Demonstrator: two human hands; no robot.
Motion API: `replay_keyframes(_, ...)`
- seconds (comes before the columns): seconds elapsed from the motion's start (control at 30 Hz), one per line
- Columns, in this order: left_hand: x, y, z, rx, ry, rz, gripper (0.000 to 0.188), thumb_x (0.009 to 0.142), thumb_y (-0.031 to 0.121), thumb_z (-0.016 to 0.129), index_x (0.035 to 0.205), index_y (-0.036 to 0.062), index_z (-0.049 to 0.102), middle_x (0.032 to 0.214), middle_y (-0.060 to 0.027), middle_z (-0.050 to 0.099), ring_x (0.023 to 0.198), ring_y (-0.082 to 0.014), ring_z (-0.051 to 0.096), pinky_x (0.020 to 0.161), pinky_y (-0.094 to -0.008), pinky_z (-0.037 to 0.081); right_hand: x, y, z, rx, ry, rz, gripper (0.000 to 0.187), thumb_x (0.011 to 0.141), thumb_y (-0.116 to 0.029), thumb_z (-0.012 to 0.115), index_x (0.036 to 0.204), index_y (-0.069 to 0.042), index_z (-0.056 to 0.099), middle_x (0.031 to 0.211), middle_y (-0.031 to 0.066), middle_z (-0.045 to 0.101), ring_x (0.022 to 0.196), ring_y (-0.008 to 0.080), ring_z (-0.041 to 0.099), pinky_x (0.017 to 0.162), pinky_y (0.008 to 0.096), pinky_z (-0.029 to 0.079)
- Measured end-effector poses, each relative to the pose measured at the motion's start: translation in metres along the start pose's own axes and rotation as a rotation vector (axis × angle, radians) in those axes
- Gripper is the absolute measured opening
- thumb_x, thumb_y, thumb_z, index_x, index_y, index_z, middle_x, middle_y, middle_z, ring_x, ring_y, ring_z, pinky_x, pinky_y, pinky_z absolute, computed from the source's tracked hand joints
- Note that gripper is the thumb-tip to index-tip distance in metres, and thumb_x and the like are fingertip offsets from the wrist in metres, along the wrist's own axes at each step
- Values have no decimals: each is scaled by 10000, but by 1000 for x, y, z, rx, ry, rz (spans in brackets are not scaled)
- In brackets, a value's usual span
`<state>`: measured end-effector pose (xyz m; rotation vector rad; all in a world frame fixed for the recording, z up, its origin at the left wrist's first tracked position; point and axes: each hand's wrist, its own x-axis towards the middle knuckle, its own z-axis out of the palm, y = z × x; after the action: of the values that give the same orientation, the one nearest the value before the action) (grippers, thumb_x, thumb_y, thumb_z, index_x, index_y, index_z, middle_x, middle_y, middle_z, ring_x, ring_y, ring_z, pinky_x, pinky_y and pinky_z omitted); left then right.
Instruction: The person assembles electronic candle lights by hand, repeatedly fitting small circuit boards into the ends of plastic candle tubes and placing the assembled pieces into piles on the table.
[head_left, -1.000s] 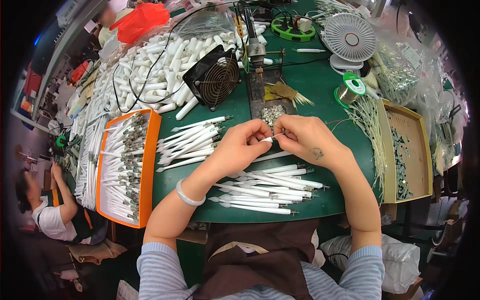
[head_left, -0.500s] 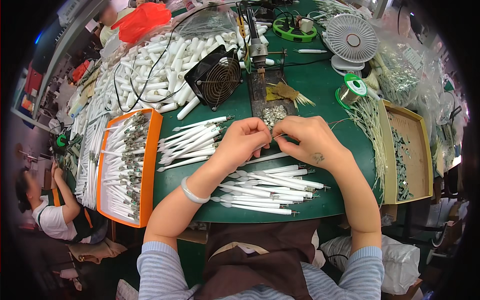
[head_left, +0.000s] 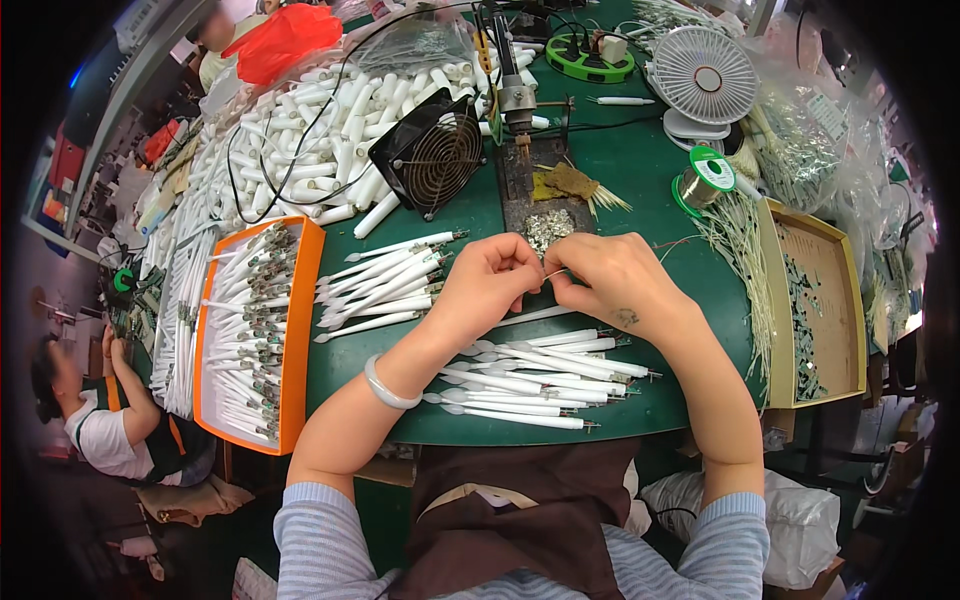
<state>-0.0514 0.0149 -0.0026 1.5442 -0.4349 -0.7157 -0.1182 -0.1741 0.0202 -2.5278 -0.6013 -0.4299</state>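
Fingertips nearly meeting, my left hand (head_left: 492,280) and my right hand (head_left: 615,275) pinch a thin wire (head_left: 558,272) between them, just in front of a heap of small metal bits (head_left: 548,228). Fine reddish wire ends (head_left: 677,243) stick out beyond the right hand. What lies inside the curled fingers is hidden. Below the hands, several white candle-shaped sticks (head_left: 540,385) with flame-like tips lie in a loose row. Another group of white candle sticks (head_left: 385,285) rests left of my left hand. One more white stick (head_left: 535,315) shows partly beneath the hands.
An orange box (head_left: 310,300) full of candle sticks stands left. Behind are piled white tubes (head_left: 310,130), a black fan (head_left: 430,155) and a soldering stand (head_left: 517,105). To the right are a solder spool (head_left: 708,170), a white fan (head_left: 705,75), wire bundles (head_left: 745,270) and a parts box (head_left: 835,300).
My hands stay in nearly the same place. The right hand has turned slightly, and a bit more of the thin wire shows between the fingertips.
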Motion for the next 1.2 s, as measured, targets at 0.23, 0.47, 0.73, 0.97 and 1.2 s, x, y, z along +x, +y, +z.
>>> replay_keyframes(0.23, 4, -2, -3, -81, -10, -15, 26, 833, 48, 586, 847, 49, 608, 741, -20, 624, 543, -42, 498, 428, -181, 333, 0, 3, 4, 109, 52, 27, 117, 784, -85, 660, 891, -51, 626, 724, 78, 604, 616, 244, 581, 562, 357, 470)
replay_keyframes(0.47, 5, 1, -3, -94, 56, -11, 26, 840, 55, 591, 842, 45, 614, 728, -32, 621, 525, -50, 498, 418, -188, 320, 6, 3, -2, 419, -4, 396, 89, 874, -75, 632, 918, -22, 576, 644, -15, 416, 558, 76, 345, 510, 255, 313)
replay_keyframes(0.73, 20, 10, -7, -69, 86, 0, 46, 837, 66, 622, 808, 32, 614, 709, -30, 621, 533, -50, 494, 460, -210, 367, 9, 10, 12, 488, 196, 412, 90, 895, -75, 621, 880, -2, 570, 700, -14, 507, 614, 46, 418, 542, 228, 364)
replay_keyframes(0.97, 39, 11, -18, -73, 107, -65, 42, 849, 93, 588, 846, 59, 614, 733, -43, 640, 523, -71, 524, 403, -207, 338, 15, 18, 25, 392, 346, 312, 96, 840, -16, 677, 805, 7, 590, 686, -18, 550, 581, 22, 445, 507, 198, 371)
replay_keyframes(1.2, 46, 8, -21, -155, 126, -46, 39, 845, 93, 598, 861, 58, 610, 733, -58, 643, 504, -87, 524, 393, -224, 346, 20, 19, 32, 343, 442, 261, 101, 823, -19, 704, 783, 9, 616, 651, -1, 561, 555, 28, 451, 489, 203, 368)
